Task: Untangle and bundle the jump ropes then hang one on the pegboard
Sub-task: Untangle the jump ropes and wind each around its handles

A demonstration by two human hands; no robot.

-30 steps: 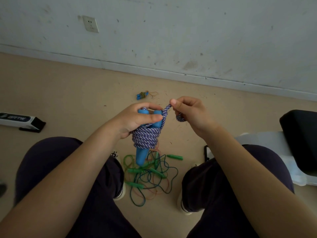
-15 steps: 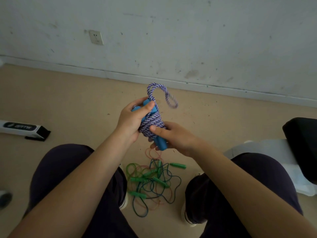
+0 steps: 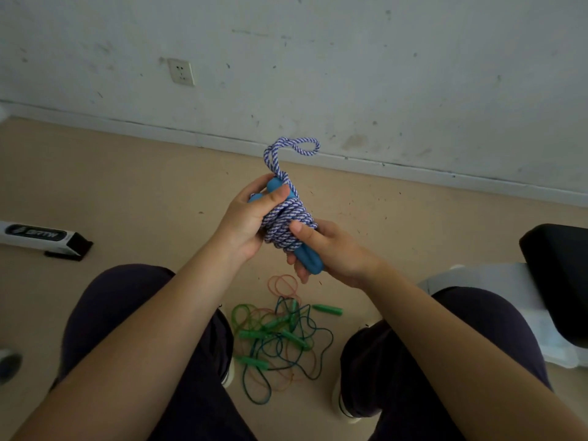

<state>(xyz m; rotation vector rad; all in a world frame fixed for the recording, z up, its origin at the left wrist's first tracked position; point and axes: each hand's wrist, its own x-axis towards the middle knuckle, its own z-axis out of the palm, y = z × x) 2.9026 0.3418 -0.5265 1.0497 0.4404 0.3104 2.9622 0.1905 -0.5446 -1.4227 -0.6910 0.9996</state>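
I hold a bundled jump rope (image 3: pixel 288 222) in front of me: purple-and-white braided cord wound tightly around two blue handles. A free loop of the cord (image 3: pixel 291 148) sticks up above the bundle. My left hand (image 3: pixel 246 218) grips the upper end of the handles, thumb across the coils. My right hand (image 3: pixel 331 253) grips the lower end of the handles, thumb pressed on the coils. On the floor between my feet lies a tangle of thin green, blue and orange ropes (image 3: pixel 280 338) with green handles. No pegboard is in view.
A white-and-black box (image 3: pixel 41 238) lies on the floor at left. A black cushion on a white seat (image 3: pixel 553 275) stands at right. The white wall with a socket (image 3: pixel 181 71) rises just ahead. My knees flank the tangle.
My right hand let go of the cord end and moved down to grip the lower handle ends. The cord loop now stands free above the bundle, which has risen and tilted.
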